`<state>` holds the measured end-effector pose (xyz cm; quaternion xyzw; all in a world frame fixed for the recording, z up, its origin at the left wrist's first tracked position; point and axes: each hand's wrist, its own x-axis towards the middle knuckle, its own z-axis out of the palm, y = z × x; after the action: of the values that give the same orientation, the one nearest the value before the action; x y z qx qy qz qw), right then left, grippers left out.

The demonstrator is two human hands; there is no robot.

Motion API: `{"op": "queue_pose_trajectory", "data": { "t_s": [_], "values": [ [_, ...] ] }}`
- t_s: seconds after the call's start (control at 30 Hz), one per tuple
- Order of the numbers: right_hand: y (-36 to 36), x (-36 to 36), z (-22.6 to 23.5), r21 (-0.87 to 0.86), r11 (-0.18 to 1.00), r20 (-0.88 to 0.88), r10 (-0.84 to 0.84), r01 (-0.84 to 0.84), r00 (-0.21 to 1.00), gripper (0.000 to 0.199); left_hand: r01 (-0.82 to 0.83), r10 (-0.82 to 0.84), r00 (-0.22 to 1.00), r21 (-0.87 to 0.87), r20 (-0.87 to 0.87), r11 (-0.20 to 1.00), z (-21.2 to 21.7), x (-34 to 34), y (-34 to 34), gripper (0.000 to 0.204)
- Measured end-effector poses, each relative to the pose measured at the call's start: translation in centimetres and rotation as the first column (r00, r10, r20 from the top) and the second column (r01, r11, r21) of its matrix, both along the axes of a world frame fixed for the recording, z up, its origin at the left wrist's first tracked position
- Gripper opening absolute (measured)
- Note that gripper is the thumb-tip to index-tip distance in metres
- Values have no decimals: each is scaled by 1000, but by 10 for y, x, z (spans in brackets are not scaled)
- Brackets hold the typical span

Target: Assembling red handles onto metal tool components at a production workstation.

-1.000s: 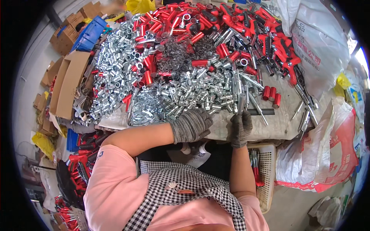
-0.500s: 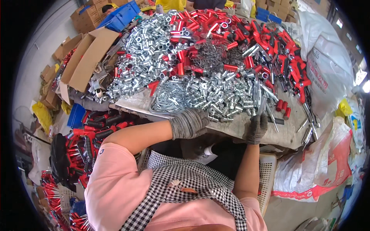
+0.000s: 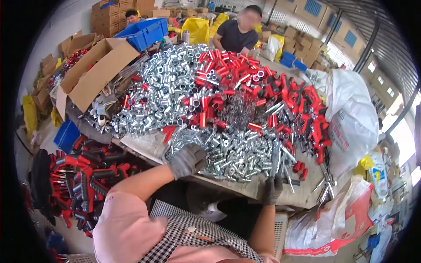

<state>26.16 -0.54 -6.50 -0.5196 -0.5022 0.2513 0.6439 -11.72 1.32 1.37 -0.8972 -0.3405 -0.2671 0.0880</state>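
Note:
My left hand (image 3: 187, 161), in a grey knit glove, rests with curled fingers at the near edge of a heap of thin metal pins (image 3: 179, 139); its fingertips are hidden. To its right spreads a pile of small silver fittings (image 3: 239, 153). At the table's front edge my right hand (image 3: 272, 190), also gloved, is closed around a slim shiny metal rod (image 3: 275, 163) that points away from me. More metal rods (image 3: 287, 173) lie beside it, close to several short red tubes (image 3: 300, 167).
Silver collars (image 3: 162, 92), red sleeves (image 3: 223, 65), dark wire springs (image 3: 239, 111) and red-black handles (image 3: 307, 107) cover the table. A cardboard box (image 3: 94, 76) and blue bin (image 3: 142, 34) stand left, a white sack (image 3: 353, 105) right. Handles fill the lower left (image 3: 92, 179). A person (image 3: 239, 33) sits opposite.
The view has tilted up, showing more of the room. My left hand has moved from the table's edge to the pins. My right hand stays by the front edge with the rod.

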Motion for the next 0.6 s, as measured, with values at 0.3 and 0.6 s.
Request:
{"op": "queue_pose_trajectory", "data": {
  "t_s": [0.3, 0.6],
  "values": [
    [12, -12, 3, 31, 999, -110, 48, -45, 993, 16, -279, 210, 833, 62, 513, 958, -21, 5, -17, 28],
    [3, -22, 7, -181, 983, -141, -10, -16, 990, 20, -248, 199, 872, 53, 447, 967, -32, 7, -18, 23]
  ]
}}
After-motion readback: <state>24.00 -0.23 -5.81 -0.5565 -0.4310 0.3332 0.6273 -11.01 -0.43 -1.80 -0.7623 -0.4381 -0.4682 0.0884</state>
